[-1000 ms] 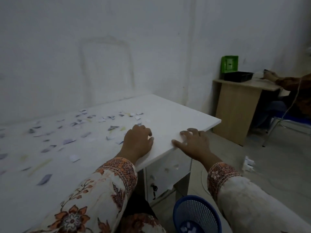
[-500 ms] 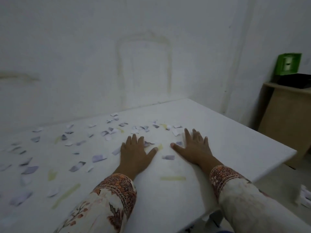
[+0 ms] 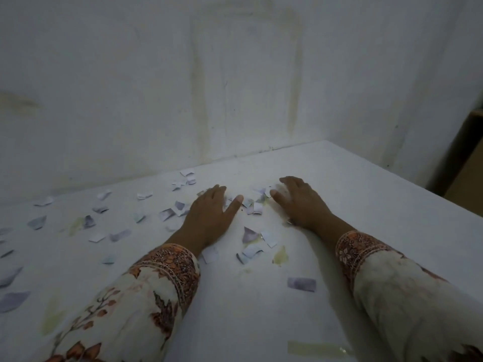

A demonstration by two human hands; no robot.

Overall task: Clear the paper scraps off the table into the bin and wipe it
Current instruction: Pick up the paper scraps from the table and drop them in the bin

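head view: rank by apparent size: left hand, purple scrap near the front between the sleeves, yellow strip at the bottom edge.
1. left hand
2. yellow strip
3. purple scrap
The strip and the scrap lie nearer the camera than the hand, so true sizes stay unsure.

Both hands now lie farther out on the worktop (image 3: 366, 205), toward 12 o'clock, than half a second ago. The left hand (image 3: 209, 218) and right hand (image 3: 303, 205) have come closer together, thumbs pointing inward, with a small cluster of paper scraps (image 3: 251, 202) gathered between them that was more spread before. Scraps that lay ahead of the fingers now sit at 6 o'clock of the hands, between the wrists. The view has swung left and down: the wooden desk at 3 o'clock is now only a sliver, and the green box is gone from sight.
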